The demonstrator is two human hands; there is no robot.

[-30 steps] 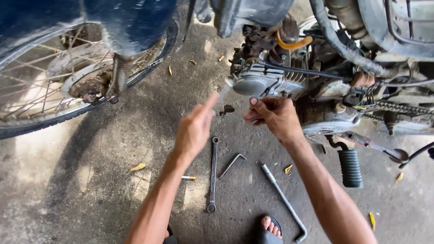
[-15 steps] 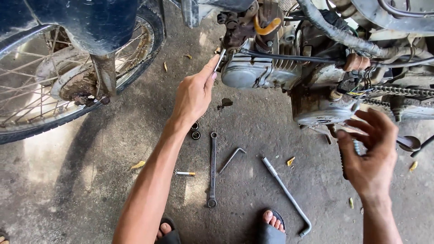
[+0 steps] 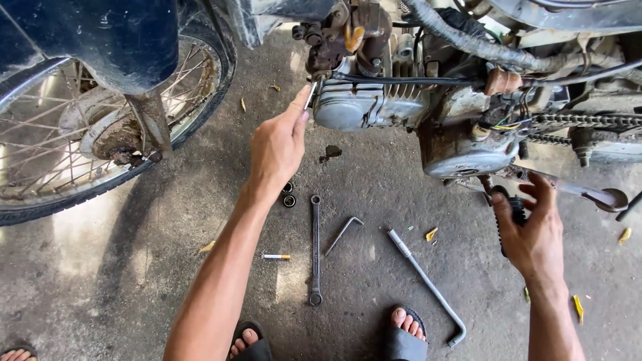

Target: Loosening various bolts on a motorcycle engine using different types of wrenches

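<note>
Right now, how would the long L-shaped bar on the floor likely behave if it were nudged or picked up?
The L-shaped bar looks like solid metal, so probably stiff and fairly heavy for its thinness. Its bent end lies flat on the concrete floor, so it would likely scrape or pivot rather than roll. It appears smooth, perhaps slightly slippery.

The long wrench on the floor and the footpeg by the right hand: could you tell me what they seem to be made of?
Long wrench: looks like bare steel, grey with a dull sheen, ring ends. Footpeg, which the right hand reaches around: its cover looks like black ribbed rubber, matte; the core is hidden.
</note>
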